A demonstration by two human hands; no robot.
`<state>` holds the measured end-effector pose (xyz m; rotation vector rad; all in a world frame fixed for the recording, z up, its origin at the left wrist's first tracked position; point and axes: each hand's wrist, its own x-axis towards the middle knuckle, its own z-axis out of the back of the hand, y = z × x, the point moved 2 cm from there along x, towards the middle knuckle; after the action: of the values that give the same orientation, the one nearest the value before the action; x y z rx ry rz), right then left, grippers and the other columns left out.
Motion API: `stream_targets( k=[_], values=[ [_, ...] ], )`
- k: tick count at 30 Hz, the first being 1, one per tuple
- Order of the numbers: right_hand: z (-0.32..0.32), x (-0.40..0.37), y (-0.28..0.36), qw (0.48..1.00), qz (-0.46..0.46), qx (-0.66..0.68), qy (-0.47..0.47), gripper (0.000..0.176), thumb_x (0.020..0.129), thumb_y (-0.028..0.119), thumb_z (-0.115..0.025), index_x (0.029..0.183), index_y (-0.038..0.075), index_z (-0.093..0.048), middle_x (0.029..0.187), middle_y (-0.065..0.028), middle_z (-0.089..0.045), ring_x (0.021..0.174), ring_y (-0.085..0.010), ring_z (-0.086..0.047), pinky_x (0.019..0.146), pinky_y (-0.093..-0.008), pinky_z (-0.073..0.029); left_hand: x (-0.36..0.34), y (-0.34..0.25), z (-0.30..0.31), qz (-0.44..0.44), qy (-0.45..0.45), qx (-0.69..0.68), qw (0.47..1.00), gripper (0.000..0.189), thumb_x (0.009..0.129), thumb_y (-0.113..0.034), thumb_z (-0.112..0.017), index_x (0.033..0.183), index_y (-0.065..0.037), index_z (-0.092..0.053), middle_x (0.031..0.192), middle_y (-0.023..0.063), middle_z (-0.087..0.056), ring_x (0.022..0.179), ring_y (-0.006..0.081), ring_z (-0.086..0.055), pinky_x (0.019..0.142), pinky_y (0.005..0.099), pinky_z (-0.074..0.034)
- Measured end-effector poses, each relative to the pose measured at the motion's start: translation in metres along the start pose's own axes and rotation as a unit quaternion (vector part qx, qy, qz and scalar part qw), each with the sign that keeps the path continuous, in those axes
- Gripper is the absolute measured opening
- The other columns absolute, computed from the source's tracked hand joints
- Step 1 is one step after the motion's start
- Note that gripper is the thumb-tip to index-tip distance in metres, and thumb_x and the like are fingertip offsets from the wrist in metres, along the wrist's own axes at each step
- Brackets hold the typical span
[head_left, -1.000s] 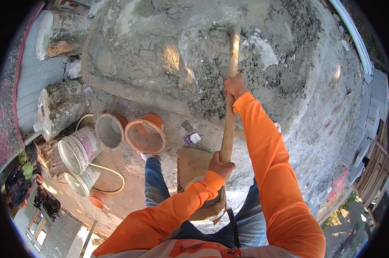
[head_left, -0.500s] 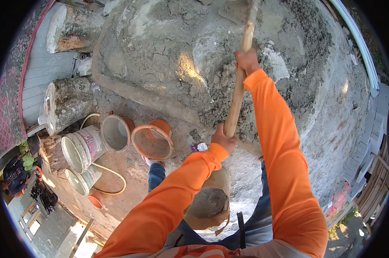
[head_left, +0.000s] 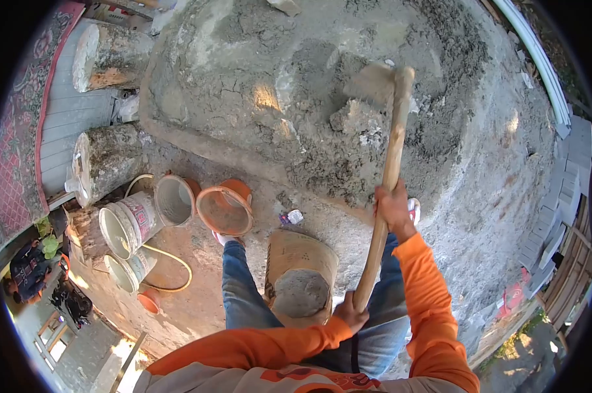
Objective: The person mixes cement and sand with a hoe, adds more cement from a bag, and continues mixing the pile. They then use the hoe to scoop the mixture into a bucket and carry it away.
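Note:
A hoe with a long wooden handle (head_left: 393, 144) slants up from near my body, its metal blade (head_left: 372, 82) against the wet grey mortar (head_left: 315, 78). My left hand (head_left: 351, 313) is wrapped round the handle's lower end. Higher up the handle, beside my shoe, my right hand (head_left: 394, 206) is closed round the wood. Lumps of mortar lie just below the blade. Between my legs stands an open paper bag (head_left: 302, 245) with grey powder (head_left: 300, 292) inside.
Orange buckets (head_left: 225, 208) and white buckets (head_left: 124, 226) stand left of my legs, near a yellow hose (head_left: 178, 288). Two log stumps (head_left: 116, 56) are at the upper left. Grey blocks (head_left: 568, 177) line the right edge. A low rim (head_left: 211, 152) borders the mortar.
Both hands and the handle have moved down toward my body. The hoe's blade, out of view before, now shows at the mortar. The paper bag is less covered by my arm.

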<state>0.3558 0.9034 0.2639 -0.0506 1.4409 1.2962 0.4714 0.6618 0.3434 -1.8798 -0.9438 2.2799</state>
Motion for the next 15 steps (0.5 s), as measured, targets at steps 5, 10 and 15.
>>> stream_targets(
  k=[5, 10, 15],
  values=[
    [-0.019, 0.189, 0.087, 0.991, 0.122, 0.025, -0.038, 0.031, 0.077, 0.01, -0.053, 0.097, -0.006, -0.038, 0.061, -0.0113, -0.051, 0.043, -0.0189, -0.051, 0.036, -0.0327, -0.044, 0.204, -0.067, 0.078, -0.171, -0.109, -0.029, 0.979, 0.043, 0.068, -0.018, -0.063, 0.107, -0.01, -0.045, 0.078, 0.0212, -0.06, 0.072, 0.04, -0.059, 0.063, 0.0444, -0.047],
    [-0.123, 0.218, -0.005, 0.99, -0.032, -0.131, -0.027, 0.044, 0.076, 0.017, -0.057, 0.108, -0.007, -0.039, 0.085, -0.0238, -0.06, 0.072, -0.0335, -0.061, 0.062, -0.0411, -0.05, 0.172, -0.007, 0.12, 0.0, -0.031, -0.134, 0.99, 0.037, 0.067, -0.015, -0.062, 0.097, 0.0, -0.048, 0.071, 0.012, -0.056, 0.056, 0.0207, -0.053, 0.05, 0.0342, -0.043],
    [-0.115, 0.063, -0.047, 0.994, -0.006, -0.108, 0.004, 0.051, 0.075, 0.02, -0.058, 0.113, -0.005, -0.033, 0.084, -0.0267, -0.059, 0.073, -0.0377, -0.062, 0.066, -0.0412, -0.051, 0.035, 0.043, 0.09, -0.01, -0.045, -0.072, 0.996, 0.044, 0.069, -0.02, -0.065, 0.104, -0.003, -0.045, 0.081, 0.02, -0.058, 0.073, 0.0347, -0.059, 0.067, 0.0402, -0.047]
  ],
)
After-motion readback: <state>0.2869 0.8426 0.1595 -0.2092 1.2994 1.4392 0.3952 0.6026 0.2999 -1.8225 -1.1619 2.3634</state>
